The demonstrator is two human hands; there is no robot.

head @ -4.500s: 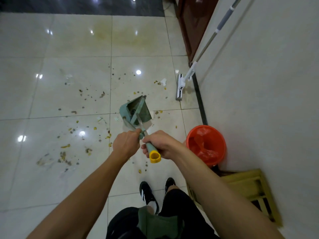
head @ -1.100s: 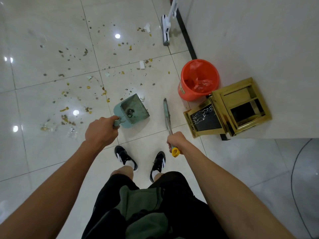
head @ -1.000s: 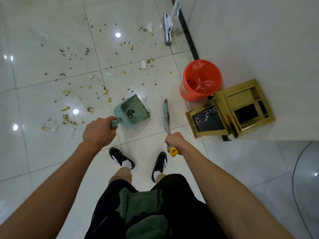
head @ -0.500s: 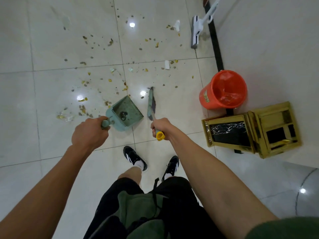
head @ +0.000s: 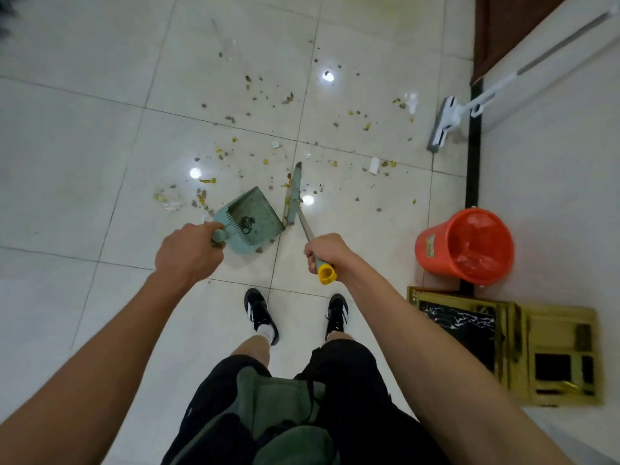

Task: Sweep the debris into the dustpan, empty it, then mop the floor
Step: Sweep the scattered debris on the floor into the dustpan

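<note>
Shiny white floor tiles (head: 84,162) spread wide and bare toward nine o'clock. Orange bucket (head: 464,246) at three o'clock; its label is too blurry to read. Left hand (head: 188,253) fingers wrap the dustpan (head: 250,219) handle. Right hand (head: 327,251) grips the broom (head: 292,196). Debris (head: 288,99) lies at twelve o'clock.

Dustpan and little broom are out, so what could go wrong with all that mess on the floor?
The debris is spread widely, so short strokes of the broom may flick bits past the dustpan instead of into it. The dustpan is small and held low by the left hand; tilting it could spill what is already inside. The shoes stand close to stray bits and might tread on them.
</note>
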